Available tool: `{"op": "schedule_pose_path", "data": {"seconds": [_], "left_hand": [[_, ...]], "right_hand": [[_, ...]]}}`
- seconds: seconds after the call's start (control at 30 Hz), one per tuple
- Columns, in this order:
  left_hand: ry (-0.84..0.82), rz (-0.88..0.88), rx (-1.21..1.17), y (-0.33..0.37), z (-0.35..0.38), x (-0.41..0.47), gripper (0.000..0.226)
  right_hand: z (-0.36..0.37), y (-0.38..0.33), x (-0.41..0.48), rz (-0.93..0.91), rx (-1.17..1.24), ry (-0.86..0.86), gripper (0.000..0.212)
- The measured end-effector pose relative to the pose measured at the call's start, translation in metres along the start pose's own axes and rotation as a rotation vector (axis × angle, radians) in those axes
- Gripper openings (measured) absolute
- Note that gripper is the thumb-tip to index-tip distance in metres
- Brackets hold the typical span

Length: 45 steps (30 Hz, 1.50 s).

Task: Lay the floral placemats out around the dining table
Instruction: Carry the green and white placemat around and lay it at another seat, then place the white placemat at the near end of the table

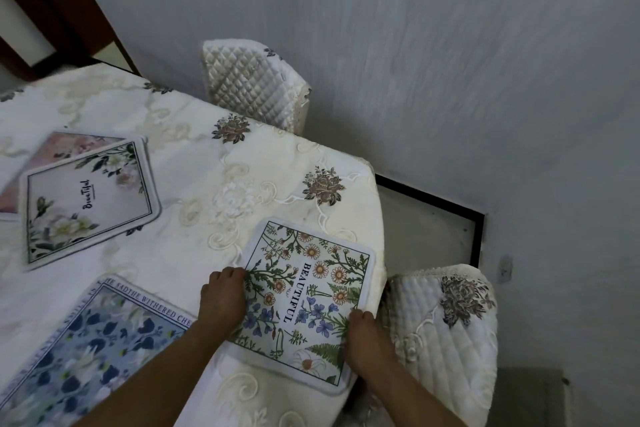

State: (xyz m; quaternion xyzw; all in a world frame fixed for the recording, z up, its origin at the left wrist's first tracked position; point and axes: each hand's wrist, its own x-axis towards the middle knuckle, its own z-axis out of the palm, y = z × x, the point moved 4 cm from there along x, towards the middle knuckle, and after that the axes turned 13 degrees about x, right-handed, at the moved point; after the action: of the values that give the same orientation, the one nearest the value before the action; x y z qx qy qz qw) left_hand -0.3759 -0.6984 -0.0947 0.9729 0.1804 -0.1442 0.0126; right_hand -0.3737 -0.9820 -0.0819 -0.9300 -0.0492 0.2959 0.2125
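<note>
A daisy-and-blue-flower placemat (304,298) printed "BEAUTIFUL" lies near the table's right edge. My left hand (223,298) grips its left edge and my right hand (360,340) grips its right edge, which reaches the table's rim. To the left lies a blue floral placemat (93,343), partly under my left forearm. Farther back on the left, a white-flower placemat (86,201) marked "Beautiful" rests on top of a pink one (65,146), most of which is hidden.
The dining table (214,163) wears a cream embroidered cloth. A quilted chair (252,83) stands at the far side and another (446,333) at the right, close to my right hand. A grey wall (450,45) runs behind, and a floor strip (426,229) shows beside the table.
</note>
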Motion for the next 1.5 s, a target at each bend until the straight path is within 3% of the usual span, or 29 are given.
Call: {"op": "schedule_pose_path", "data": {"seconds": [0.3,0.47,0.67,0.87,0.97,1.1,1.27,1.5], "left_hand": [[0.092,0.168,0.237,0.006,-0.070,-0.062,0.036],[0.204,0.054,0.130,-0.021,-0.112,-0.146,0.034],[0.272,-0.247,0.043,-0.074,-0.127,-0.269,0.035],[0.285,-0.553,-0.003,-0.130,-0.124,-0.406,0.029],[0.367,-0.678,-0.010,-0.158,-0.123,-0.474,0.028],[0.307,-0.876,-0.001,-0.212,-0.100,-0.567,0.032],[0.286,-1.048,-0.046,-0.283,-0.067,-0.674,0.035],[0.263,-1.196,-0.089,-0.395,-0.021,-0.824,0.039]], "right_hand": [[-0.062,-0.041,-0.043,-0.221,-0.154,0.025,0.034],[-0.088,-0.091,-0.081,-0.481,-0.238,0.028,0.028],[-0.070,-0.172,-0.141,-0.869,-0.263,-0.010,0.026],[-0.004,-0.244,-0.229,-1.194,-0.338,-0.144,0.011],[0.036,-0.275,-0.277,-1.317,-0.403,-0.190,0.015],[0.106,-0.319,-0.358,-1.459,-0.495,-0.268,0.014],[0.200,-0.369,-0.458,-1.620,-0.550,-0.328,0.012],[0.337,-0.433,-0.591,-1.705,-0.582,-0.387,0.018]]}}
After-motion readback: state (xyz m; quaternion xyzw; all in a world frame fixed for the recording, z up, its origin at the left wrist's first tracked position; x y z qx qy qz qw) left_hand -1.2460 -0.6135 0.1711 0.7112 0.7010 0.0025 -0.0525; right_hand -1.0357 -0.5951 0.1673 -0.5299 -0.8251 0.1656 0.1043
